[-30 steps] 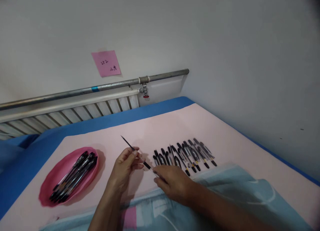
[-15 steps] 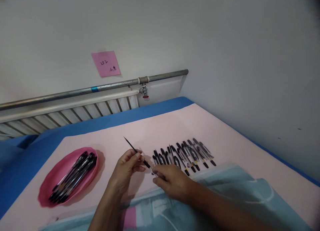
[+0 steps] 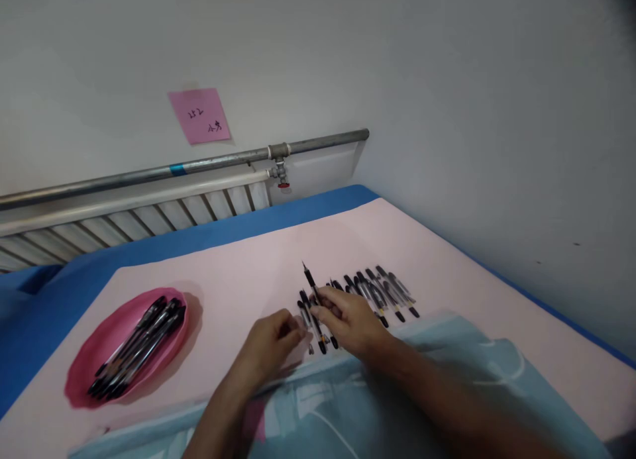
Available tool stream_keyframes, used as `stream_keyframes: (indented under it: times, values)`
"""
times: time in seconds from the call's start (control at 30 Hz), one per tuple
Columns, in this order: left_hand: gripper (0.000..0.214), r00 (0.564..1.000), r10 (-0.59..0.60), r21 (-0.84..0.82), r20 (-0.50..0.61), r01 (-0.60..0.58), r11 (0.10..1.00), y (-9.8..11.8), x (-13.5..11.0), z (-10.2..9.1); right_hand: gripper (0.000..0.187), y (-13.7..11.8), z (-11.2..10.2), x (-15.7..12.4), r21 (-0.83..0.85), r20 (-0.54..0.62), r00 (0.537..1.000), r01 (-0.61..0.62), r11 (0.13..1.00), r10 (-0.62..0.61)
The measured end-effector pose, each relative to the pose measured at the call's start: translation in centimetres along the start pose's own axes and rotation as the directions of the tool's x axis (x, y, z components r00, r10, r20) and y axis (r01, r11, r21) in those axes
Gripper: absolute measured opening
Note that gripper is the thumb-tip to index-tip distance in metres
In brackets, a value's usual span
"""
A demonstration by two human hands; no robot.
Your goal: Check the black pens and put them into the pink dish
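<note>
My right hand (image 3: 348, 321) is closed in a pinch on a thin black pen refill (image 3: 310, 279), whose tip points up and away. My left hand (image 3: 273, 343) is beside it with fingers curled together at the left end of a row of black pens (image 3: 380, 290). I cannot make out what those fingers grip. The row lies on a pale pink sheet (image 3: 238, 273), and both hands hover over its left part and hide some pens.
A pink oval dish (image 3: 79, 379) with several black pens (image 3: 134, 350) sits at the left. A light blue cloth (image 3: 447, 379) covers the near edge. Blue table cover (image 3: 149, 250), radiator (image 3: 124, 214), pipe (image 3: 318, 141) and a pink note (image 3: 199, 114) are behind; a wall is close on the right.
The refill passed from my left hand to my right and swung right over the row. Both hands moved right, onto the row's left end. The view shifted slightly.
</note>
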State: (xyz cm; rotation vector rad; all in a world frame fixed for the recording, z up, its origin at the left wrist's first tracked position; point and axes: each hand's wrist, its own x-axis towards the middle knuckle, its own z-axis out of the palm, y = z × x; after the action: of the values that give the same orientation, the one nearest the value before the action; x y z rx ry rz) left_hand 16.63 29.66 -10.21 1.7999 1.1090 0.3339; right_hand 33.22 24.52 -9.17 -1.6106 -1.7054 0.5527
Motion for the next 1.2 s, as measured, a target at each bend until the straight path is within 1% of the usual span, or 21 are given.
stream_keyframes:
  times: [0.07, 0.13, 0.2, 0.27, 0.3, 0.33, 0.37, 0.4, 0.43, 0.47, 0.5, 0.53, 0.6, 0.67, 0.73, 0.8, 0.9, 1.0, 1.1, 1.13, 1.2]
  values:
    - [0.011, 1.0, -0.012, 0.254, 0.005, 0.01, 0.967, 0.2, -0.1, 1.3, 0.012, 0.0, 0.0, 0.0, -0.005, 0.013, 1.0, 0.02, 1.0, -0.02]
    - [0.009, 1.0, -0.01, 0.434, 0.01, 0.005, 0.901, 0.6, -0.3, 2.4, 0.014, 0.0, 0.1, 0.0, -0.009, 0.021, 0.999, 0.03, 1.0, -0.03]
    - [0.009, 1.0, 0.002, 0.516, -0.002, -0.001, 0.857, 0.7, -0.4, 2.9, 0.016, 0.0, 0.2, -0.1, -0.015, 0.025, 0.999, 0.027, 1.0, -0.027]
    - [0.01, 0.999, 0.018, 0.495, -0.032, 0.001, 0.869, 0.6, -0.3, 2.7, 0.016, 0.0, 0.2, -0.1, -0.017, 0.025, 0.999, 0.026, 1.0, -0.025]
    - [0.011, 0.998, 0.025, 0.442, -0.056, 0.002, 0.897, 0.4, -0.3, 2.4, 0.015, 0.0, 0.2, -0.1, -0.016, 0.027, 0.999, 0.028, 0.999, -0.028]
    - [0.012, 0.996, 0.024, 0.345, -0.092, 0.009, 0.939, 0.1, -0.1, 1.9, 0.014, 0.0, 0.3, -0.1, -0.015, 0.033, 0.999, 0.032, 0.999, -0.031]
    - [0.013, 0.991, 0.01, 0.198, -0.133, 0.017, 0.98, -0.1, 0.0, 1.3, 0.013, 0.0, 0.3, -0.1, -0.015, 0.044, 0.998, 0.036, 0.999, -0.035]
    - [0.013, 0.986, -0.017, 0.007, -0.167, 0.019, 1.0, -0.4, 0.2, 0.7, 0.013, -0.1, 0.4, -0.2, -0.017, 0.062, 0.997, 0.041, 0.999, -0.04]
    - [0.013, 0.98, -0.054, -0.199, -0.19, 0.016, 0.98, -0.6, 0.4, 0.1, 0.013, -0.2, 0.6, -0.3, -0.016, 0.086, 0.995, 0.048, 0.999, -0.047]
    - [0.015, 0.975, -0.094, -0.39, -0.2, 0.009, 0.921, -0.7, 0.5, -0.6, 0.012, -0.3, 0.8, -0.5, -0.012, 0.112, 0.992, 0.06, 0.998, -0.059]
    - [0.019, 0.972, -0.128, -0.539, -0.196, 0.002, 0.842, -0.8, 0.6, -1.1, 0.011, -0.4, 1.0, -0.6, -0.003, 0.139, 0.988, 0.075, 0.997, -0.074]
    - [0.023, 0.971, -0.15, -0.638, -0.185, -0.002, 0.77, -0.8, 0.7, -1.6, 0.009, -0.6, 1.3, -0.8, 0.005, 0.164, 0.982, 0.092, 0.996, -0.091]
    - [0.027, 0.971, -0.171, -0.731, -0.167, -0.006, 0.682, -0.8, 0.7, -2.2, 0.005, -0.8, 1.9, -1.3, 0.021, 0.208, 0.97, 0.122, 0.992, -0.124]
    - [0.024, 0.974, -0.166, -0.752, -0.154, -0.006, 0.659, -0.8, 0.6, -2.4, 0.004, -1.0, 2.3, -1.5, 0.023, 0.237, 0.961, 0.141, 0.99, -0.142]
    - [0.022, 0.976, -0.159, -0.732, -0.146, 0.002, 0.681, -1.0, 0.6, -2.3, 0.004, -1.0, 2.3, -1.6, 0.015, 0.239, 0.96, 0.145, 0.989, -0.144]
    - [0.02, 0.97, -0.167, -0.668, -0.177, 0.007, 0.744, -1.4, 0.6, -2.2, 0.007, -0.8, 2.0, -1.3, 0.008, 0.205, 0.972, 0.115, 0.993, -0.114]
    - [0.016, 0.94, -0.181, -0.514, -0.29, 0.007, 0.858, -2.3, 0.9, -2.5, 0.011, -0.3, 1.1, -0.7, 0.023, 0.103, 0.994, 0.016, 1.0, -0.018]
    - [0.015, 0.901, -0.184, -0.343, -0.394, 0.042, 0.938, -3.5, 1.1, -3.5, 0.014, 0.0, 0.3, -0.2, 0.043, 0.039, 0.997, -0.064, 0.997, 0.062]
    - [0.018, 0.856, -0.192, -0.228, -0.479, 0.09, 0.97, -4.2, 1.2, -4.7, 0.016, -0.1, 0.0, -0.1, 0.04, 0.03, 0.996, -0.08, 0.996, 0.078]
    - [0.02, 0.849, -0.185, -0.198, -0.494, 0.097, 0.975, -4.3, 1.1, -4.9, 0.017, -0.1, -0.1, 0.0, 0.036, 0.027, 0.997, -0.074, 0.997, 0.073]
    - [0.019, 0.864, -0.128, -0.126, -0.487, 0.075, 0.989, -4.0, 1.1, -4.4, 0.017, -0.2, -0.1, 0.0, 0.028, 0.016, 0.998, -0.062, 0.998, 0.061]
